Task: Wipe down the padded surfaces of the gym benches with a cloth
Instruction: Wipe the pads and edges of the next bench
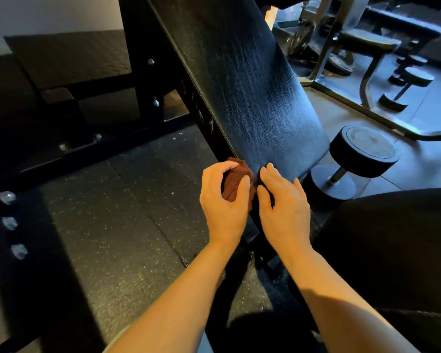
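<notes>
Looking down from the head view, you have one cloth (pixel 237 183), brown and bunched, gripped in your left hand (pixel 223 200) at the lower edge of the slanted bench pad (pixel 252 93). It should be soft, light and easy to crush (hold it by the wad). Your right hand (pixel 283 207) rests on the pad, fingers relaxed. I count two hands and one dumbbell (pixel 349 164) just beside the pad.
</notes>
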`<action>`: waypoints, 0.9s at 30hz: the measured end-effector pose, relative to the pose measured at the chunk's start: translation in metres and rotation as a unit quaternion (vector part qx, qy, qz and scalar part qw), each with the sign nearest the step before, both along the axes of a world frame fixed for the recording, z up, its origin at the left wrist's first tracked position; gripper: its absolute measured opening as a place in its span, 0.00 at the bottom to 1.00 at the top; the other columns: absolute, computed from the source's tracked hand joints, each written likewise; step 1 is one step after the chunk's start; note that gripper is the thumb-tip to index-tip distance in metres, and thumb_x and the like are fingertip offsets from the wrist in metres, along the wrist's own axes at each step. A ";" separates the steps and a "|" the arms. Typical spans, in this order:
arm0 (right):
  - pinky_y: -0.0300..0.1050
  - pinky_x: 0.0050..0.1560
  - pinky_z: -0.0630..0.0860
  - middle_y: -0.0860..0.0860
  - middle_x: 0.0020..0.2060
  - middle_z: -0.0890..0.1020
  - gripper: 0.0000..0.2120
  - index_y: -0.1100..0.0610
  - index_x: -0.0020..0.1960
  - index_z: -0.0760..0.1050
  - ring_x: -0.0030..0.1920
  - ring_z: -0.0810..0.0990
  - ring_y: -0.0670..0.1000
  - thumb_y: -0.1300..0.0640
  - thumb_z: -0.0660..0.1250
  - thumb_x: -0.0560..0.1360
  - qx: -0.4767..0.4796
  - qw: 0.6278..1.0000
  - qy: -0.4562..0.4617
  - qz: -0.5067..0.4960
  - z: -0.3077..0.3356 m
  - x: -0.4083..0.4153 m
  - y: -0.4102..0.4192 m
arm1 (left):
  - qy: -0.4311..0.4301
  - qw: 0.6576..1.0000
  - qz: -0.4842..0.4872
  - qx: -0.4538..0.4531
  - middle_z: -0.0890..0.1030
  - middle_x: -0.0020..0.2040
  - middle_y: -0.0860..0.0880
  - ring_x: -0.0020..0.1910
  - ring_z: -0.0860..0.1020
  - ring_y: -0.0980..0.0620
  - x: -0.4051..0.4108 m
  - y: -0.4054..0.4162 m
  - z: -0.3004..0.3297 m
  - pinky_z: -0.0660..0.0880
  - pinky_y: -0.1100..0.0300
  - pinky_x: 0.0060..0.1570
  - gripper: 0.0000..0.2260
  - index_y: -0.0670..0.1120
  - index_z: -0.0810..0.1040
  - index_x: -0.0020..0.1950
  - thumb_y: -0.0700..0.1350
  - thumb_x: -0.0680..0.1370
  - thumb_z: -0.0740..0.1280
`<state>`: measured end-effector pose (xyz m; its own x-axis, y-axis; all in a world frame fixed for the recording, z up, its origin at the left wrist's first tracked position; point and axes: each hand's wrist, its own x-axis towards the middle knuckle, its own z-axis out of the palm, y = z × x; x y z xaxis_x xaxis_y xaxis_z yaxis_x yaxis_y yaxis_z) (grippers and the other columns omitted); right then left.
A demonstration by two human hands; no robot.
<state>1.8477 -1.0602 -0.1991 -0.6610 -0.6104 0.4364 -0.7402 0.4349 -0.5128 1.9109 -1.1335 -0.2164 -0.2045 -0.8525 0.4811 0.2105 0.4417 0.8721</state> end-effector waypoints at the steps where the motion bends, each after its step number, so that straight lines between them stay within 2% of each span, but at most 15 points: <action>1: 0.61 0.73 0.59 0.49 0.61 0.79 0.14 0.54 0.60 0.77 0.63 0.76 0.51 0.64 0.65 0.76 0.000 1.000 0.002 0.000 -0.001 0.000 0.000 | -0.006 1.000 0.002 0.010 0.78 0.51 0.49 0.51 0.76 0.60 0.000 -0.001 -0.006 0.71 0.68 0.52 0.14 0.47 0.76 0.53 0.32 0.72 0.71; 4: 0.60 0.73 0.57 0.48 0.63 0.78 0.13 0.54 0.61 0.76 0.64 0.75 0.50 0.63 0.64 0.77 0.003 1.000 -0.002 0.005 -0.004 -0.002 0.001 | -0.051 0.991 0.001 0.123 0.77 0.49 0.50 0.48 0.77 0.61 0.004 0.001 -0.035 0.74 0.63 0.49 0.13 0.49 0.78 0.50 0.33 0.72 0.70; 6: 0.62 0.74 0.57 0.48 0.63 0.78 0.13 0.54 0.61 0.76 0.63 0.75 0.48 0.62 0.65 0.77 0.000 1.000 0.003 0.011 -0.004 -0.004 0.003 | -0.084 0.982 0.015 0.167 0.77 0.50 0.51 0.50 0.76 0.62 0.010 0.007 -0.050 0.74 0.57 0.52 0.12 0.49 0.79 0.52 0.35 0.73 0.71; 7: 0.63 0.73 0.57 0.48 0.62 0.79 0.13 0.54 0.61 0.76 0.62 0.75 0.47 0.62 0.65 0.77 -0.003 1.000 0.011 0.015 -0.003 -0.005 0.004 | -0.085 0.983 0.025 0.162 0.76 0.53 0.51 0.52 0.75 0.63 0.013 0.010 -0.051 0.74 0.59 0.55 0.12 0.49 0.78 0.54 0.37 0.74 0.71; 9: 0.65 0.72 0.58 0.50 0.58 0.81 0.12 0.55 0.60 0.77 0.59 0.73 0.45 0.63 0.66 0.77 -0.011 0.999 0.020 0.024 -0.003 -0.007 0.006 | -0.067 0.987 0.035 0.144 0.72 0.62 0.48 0.57 0.71 0.64 0.014 0.013 -0.040 0.68 0.71 0.60 0.12 0.51 0.76 0.61 0.41 0.78 0.68; 11: 0.66 0.72 0.57 0.52 0.58 0.81 0.12 0.57 0.60 0.77 0.60 0.70 0.45 0.63 0.66 0.77 -0.009 0.999 0.013 0.031 -0.001 -0.008 0.008 | -0.050 0.990 0.031 0.129 0.68 0.68 0.47 0.63 0.67 0.62 0.011 0.009 -0.020 0.62 0.77 0.61 0.14 0.55 0.72 0.65 0.43 0.80 0.64; 13: 0.65 0.73 0.55 0.50 0.61 0.79 0.14 0.55 0.62 0.76 0.62 0.70 0.44 0.62 0.65 0.77 0.008 0.999 0.002 0.039 0.000 -0.011 0.009 | -0.060 0.995 0.034 0.073 0.72 0.66 0.48 0.63 0.69 0.59 0.007 0.003 -0.007 0.63 0.75 0.61 0.15 0.53 0.72 0.65 0.42 0.79 0.65; 15: 0.63 0.74 0.54 0.49 0.64 0.78 0.16 0.53 0.64 0.76 0.65 0.71 0.46 0.61 0.65 0.78 0.020 0.999 -0.004 0.046 0.001 -0.014 0.010 | -0.077 0.996 0.026 0.041 0.77 0.59 0.52 0.58 0.73 0.58 0.004 0.001 -0.007 0.66 0.73 0.58 0.16 0.49 0.75 0.62 0.39 0.75 0.68; 20: 0.63 0.75 0.54 0.48 0.66 0.76 0.17 0.53 0.66 0.75 0.67 0.72 0.48 0.61 0.66 0.77 0.022 0.999 -0.012 0.047 0.001 -0.016 0.010 | -0.155 0.983 -0.011 0.095 0.78 0.47 0.53 0.48 0.75 0.61 0.018 0.017 -0.034 0.71 0.67 0.48 0.15 0.54 0.76 0.51 0.39 0.70 0.73; 22: 0.63 0.74 0.54 0.48 0.66 0.76 0.17 0.53 0.66 0.75 0.67 0.71 0.48 0.60 0.65 0.77 0.011 0.999 -0.014 0.050 -0.001 -0.017 0.009 | -0.128 0.987 0.042 0.084 0.76 0.48 0.52 0.48 0.73 0.61 0.019 0.010 -0.030 0.68 0.71 0.48 0.13 0.51 0.76 0.51 0.39 0.71 0.73; 24: 0.64 0.74 0.54 0.48 0.65 0.77 0.17 0.53 0.66 0.75 0.67 0.72 0.49 0.60 0.65 0.77 0.006 0.999 -0.012 0.053 -0.002 -0.018 0.008 | -0.088 0.991 0.088 0.054 0.76 0.50 0.52 0.50 0.73 0.56 0.014 -0.001 -0.012 0.68 0.69 0.50 0.11 0.47 0.75 0.54 0.41 0.73 0.71; 27: 0.67 0.73 0.56 0.49 0.63 0.79 0.16 0.54 0.64 0.77 0.65 0.73 0.51 0.60 0.66 0.77 -0.009 0.998 -0.005 0.063 -0.004 -0.021 0.008 | -0.063 0.995 0.073 0.031 0.77 0.52 0.53 0.53 0.75 0.54 0.002 -0.003 0.009 0.71 0.64 0.54 0.11 0.47 0.75 0.57 0.41 0.75 0.68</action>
